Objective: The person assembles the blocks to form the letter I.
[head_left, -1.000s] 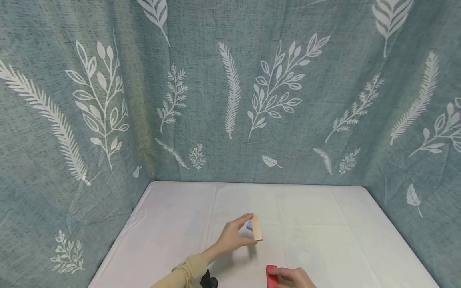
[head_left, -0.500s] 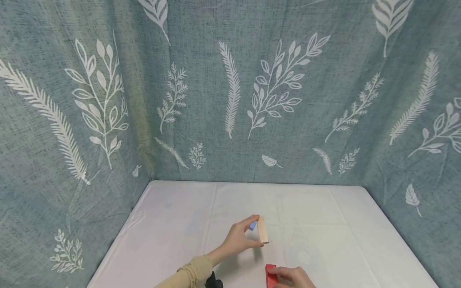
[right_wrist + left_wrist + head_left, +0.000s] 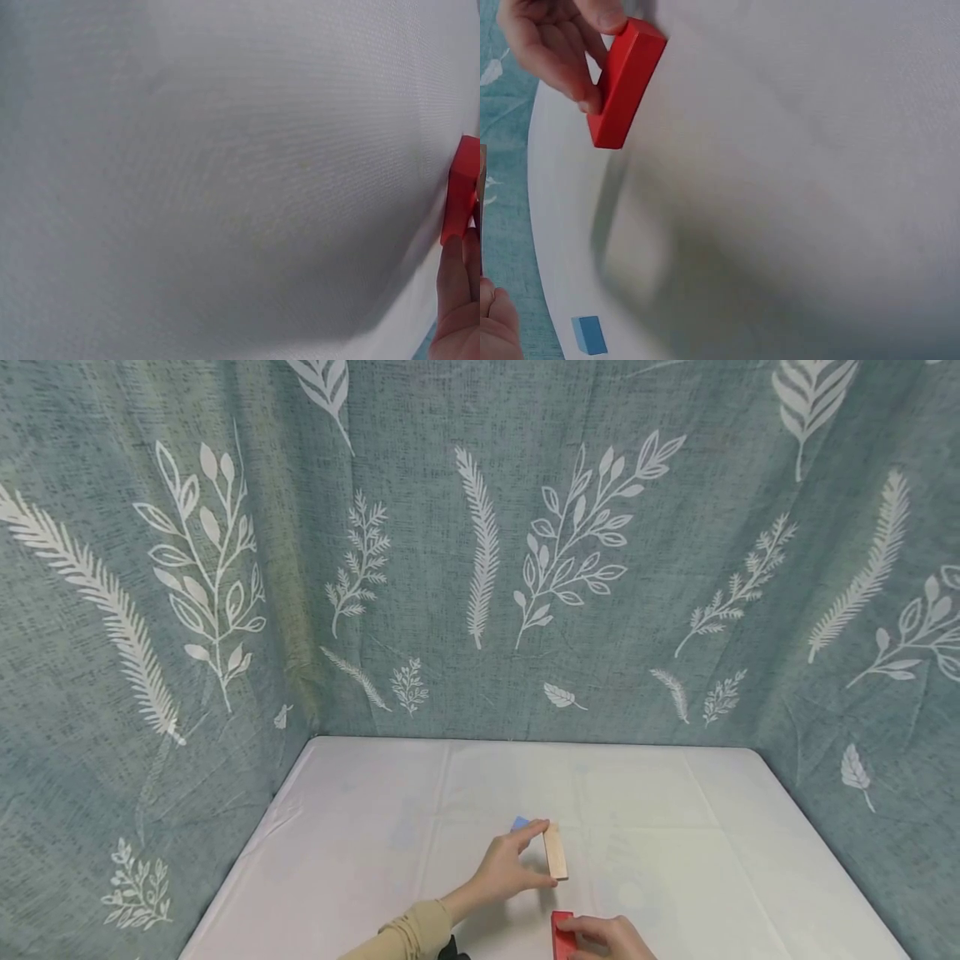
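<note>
My left hand (image 3: 504, 870) pinches a plain wooden block (image 3: 555, 852) by its two ends, between thumb and fingers, above the white table. In the left wrist view that hand shows only at the left edge. Just behind it on the table lies a blue block (image 3: 520, 822), partly covered by the fingers in the head view; the left wrist view shows the blue block (image 3: 590, 335) whole. Nearer the front, my right hand (image 3: 617, 937) grips a red block (image 3: 561, 935). The red block (image 3: 460, 196) sits at the edge of the right wrist view.
A white cloth covers the table (image 3: 375, 793). Around its back and sides hangs a green-grey curtain (image 3: 450, 568) with white leaf prints. A dark object (image 3: 452, 950) shows beneath the left sleeve (image 3: 420, 927).
The left hand has moved right and nearer with the wooden block, and more of the blue block's far end now shows behind it. The right hand and red block have stayed almost still.
</note>
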Demonstrator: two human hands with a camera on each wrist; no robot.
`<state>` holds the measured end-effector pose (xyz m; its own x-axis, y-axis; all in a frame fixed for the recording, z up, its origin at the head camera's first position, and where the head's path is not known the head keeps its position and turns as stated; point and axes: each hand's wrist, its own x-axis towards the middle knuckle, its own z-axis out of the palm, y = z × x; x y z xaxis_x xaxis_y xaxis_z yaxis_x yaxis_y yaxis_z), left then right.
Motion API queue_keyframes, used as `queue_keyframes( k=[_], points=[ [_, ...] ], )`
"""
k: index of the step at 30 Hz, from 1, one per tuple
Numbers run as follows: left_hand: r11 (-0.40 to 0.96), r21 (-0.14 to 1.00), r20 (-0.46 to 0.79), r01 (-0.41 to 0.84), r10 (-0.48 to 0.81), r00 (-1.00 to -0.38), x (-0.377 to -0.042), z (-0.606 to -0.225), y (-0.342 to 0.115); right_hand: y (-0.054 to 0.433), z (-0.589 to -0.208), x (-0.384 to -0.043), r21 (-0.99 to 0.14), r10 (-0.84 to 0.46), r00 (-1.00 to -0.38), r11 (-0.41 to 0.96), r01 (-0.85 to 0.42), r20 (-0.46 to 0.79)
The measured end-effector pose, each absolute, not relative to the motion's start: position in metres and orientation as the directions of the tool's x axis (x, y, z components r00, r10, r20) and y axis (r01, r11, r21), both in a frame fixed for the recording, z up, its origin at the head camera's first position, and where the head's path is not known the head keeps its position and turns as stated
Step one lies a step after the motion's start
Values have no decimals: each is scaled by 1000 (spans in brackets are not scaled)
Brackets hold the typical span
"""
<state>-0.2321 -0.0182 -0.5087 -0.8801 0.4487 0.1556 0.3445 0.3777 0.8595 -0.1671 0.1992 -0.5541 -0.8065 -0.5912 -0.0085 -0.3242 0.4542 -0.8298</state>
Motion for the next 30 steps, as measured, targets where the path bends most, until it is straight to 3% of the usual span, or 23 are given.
queue_keyframes(
  k=[5, 13, 30],
  points=[
    [391, 853, 146, 346, 457, -878, -229, -514, -15, 200, -555, -168, -842, -592, -805, 449, -298, -30],
    [407, 847, 132, 342, 462, -877, -223, -523, -9, 202, -560, -168, -809, -627, -769, 387, -443, 121],
    [443, 841, 81, 312, 467, -880, -225, -533, -8, 202, -560, -168, -823, -612, -785, 392, -411, 101]
  ],
)
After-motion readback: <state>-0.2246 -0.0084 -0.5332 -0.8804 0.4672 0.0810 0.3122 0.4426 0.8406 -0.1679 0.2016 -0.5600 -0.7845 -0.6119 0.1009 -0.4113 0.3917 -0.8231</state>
